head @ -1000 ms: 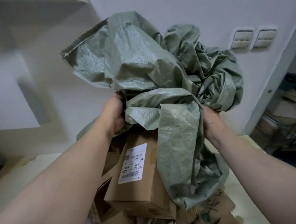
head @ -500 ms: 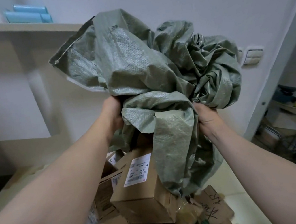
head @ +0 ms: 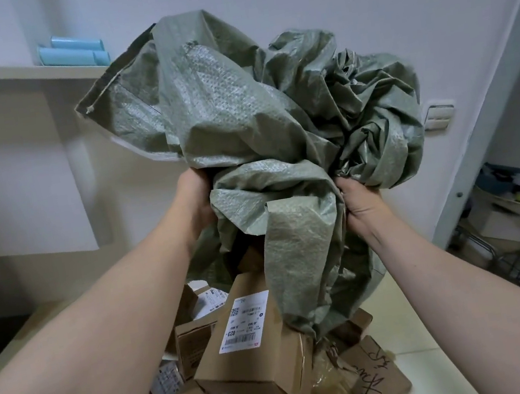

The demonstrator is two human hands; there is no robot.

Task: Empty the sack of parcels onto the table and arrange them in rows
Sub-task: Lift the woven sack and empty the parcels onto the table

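Above the table (head: pixel 408 316), I am holding one crumpled green sack (head: pixel 257 123) aloft, my left hand (head: pixel 195 199) and right hand (head: pixel 360 202) each clenching a fistful of it. Beneath it, brown parcels (head: pixel 192 342) are lying heaped, too jumbled to count, one labelled box (head: pixel 260 365) topmost.

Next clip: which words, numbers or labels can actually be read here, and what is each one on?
"023": printed sideways on the white shipping label of the tall brown cardboard box below the green woven sack.
Rest of that label, including its square code: too small to read.
Black marker handwriting on the flat cardboard parcel at lower right: illegible.
White labels on parcels at lower left: blurred.
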